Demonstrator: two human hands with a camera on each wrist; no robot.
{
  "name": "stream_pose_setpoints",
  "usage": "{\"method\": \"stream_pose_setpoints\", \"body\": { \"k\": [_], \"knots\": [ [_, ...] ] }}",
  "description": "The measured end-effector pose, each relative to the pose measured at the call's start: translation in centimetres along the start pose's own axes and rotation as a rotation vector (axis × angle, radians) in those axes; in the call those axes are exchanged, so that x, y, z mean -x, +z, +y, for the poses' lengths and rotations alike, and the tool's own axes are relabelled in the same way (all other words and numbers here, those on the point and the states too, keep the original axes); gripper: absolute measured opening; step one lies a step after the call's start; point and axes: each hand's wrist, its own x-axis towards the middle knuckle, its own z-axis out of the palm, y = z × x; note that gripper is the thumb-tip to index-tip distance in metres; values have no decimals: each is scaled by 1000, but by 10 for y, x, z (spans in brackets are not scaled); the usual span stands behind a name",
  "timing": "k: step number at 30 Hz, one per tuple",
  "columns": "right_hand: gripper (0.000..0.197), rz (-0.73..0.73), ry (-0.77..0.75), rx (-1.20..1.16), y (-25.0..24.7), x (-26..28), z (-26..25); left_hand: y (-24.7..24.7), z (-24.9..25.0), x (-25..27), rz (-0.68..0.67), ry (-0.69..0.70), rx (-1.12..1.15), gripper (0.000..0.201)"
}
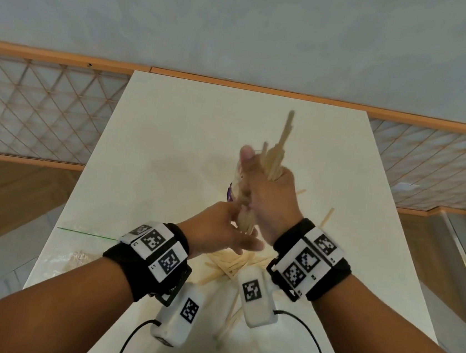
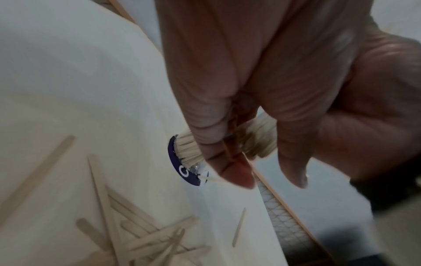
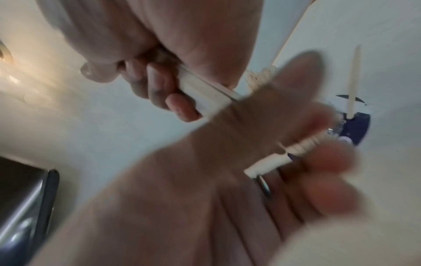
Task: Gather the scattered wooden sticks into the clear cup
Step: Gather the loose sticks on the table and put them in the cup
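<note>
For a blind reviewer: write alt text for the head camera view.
The right hand grips a bundle of wooden sticks upright above a white table, the left hand close under it. More loose sticks lie scattered on the table near both wrists.

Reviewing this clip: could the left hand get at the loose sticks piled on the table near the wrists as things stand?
Probably yes. The left hand hangs just above the pile of loose sticks, and nothing lies between them in the head view. Its fingers look loosely spread, though blurred, while the right hand grips the bundle of sticks.
</note>
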Motion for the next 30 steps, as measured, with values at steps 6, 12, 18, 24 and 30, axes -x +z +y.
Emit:
{"method": "stream_pose_setpoints", "body": {
  "k": [6,12,18,24,30],
  "knots": [
    [55,291,-154,-54,-17,-48,-54,-1,-54,3,70,-126,-978,107],
    [47,348,-127,86,-16,-81,-16,38,-98,3,12,-129,-1136,128],
    [47,277,-59,280,-24,-81,21,32,-100,-3,160,-9,-1153,87],
    [18,257,-225,192,-32,-88,11,3,-96,-1,189,110,-1104,48],
    [28,223,-487,789,-30,-88,17,-1,-97,16,351,-333,-1063,104]
  ]
}}
